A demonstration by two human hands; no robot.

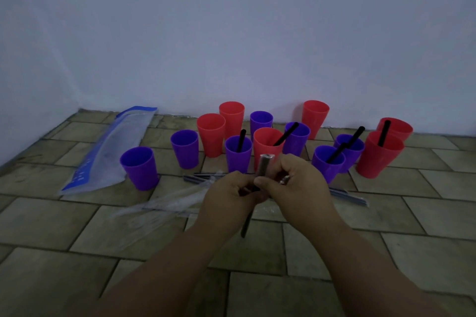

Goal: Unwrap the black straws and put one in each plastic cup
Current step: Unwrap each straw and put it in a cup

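Now, the step in hand: unwrapping one straw, judged from both hands pinched on it at mid-frame.
Left hand [229, 193]: closed round the lower part of the wrapped straw [257, 183], fingers curled tight.
Right hand [291, 183]: closed on the same straw just above the left, thumb and fingers nipping the clear wrapper near its top.
Straw's axis: nearly upright, its wrapped top end rose above the knuckles toward the cups and its dark lower end hung below the hands toward the person.
Cups [238, 153]: stood in a loose cluster on the tiled floor [77, 226] just beyond the hands; about five showed a black straw, the rest looked empty.
Nearest empty cups: purple ones [139, 167] lay to the left and ahead, so the left hand seemed the nearer for the drop.
Spare straws [347, 197]: wrapped ones lay flat on the floor behind and to the right of the hands.
Litter: clear wrappers [164, 207] lay at left, a blue-edged bag [108, 152] lay against the wall.
Risk: a tall cup might tip if knocked.
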